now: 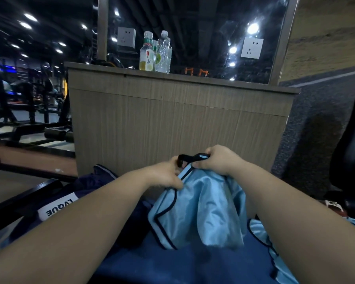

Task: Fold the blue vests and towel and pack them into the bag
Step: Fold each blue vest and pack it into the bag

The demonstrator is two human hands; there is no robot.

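A light blue vest (199, 210) with dark trim hangs bunched in the middle, lifted by its top edge. My left hand (166, 175) pinches the trim on the left of the neckline, and my right hand (217, 160) grips the strap end at the top. A second light blue vest (275, 251) lies at the lower right, partly under my right forearm. A dark navy bag (59, 206) with a white "LVQUE" label lies to the left. Under everything spreads a darker blue cloth (172, 263); whether it is the towel I cannot tell.
A wooden counter (178, 124) stands close in front, with two plastic bottles (155, 52) on top before a mirror. Gym machines (29, 111) fill the left. A black padded seat (350, 140) stands at the right edge.
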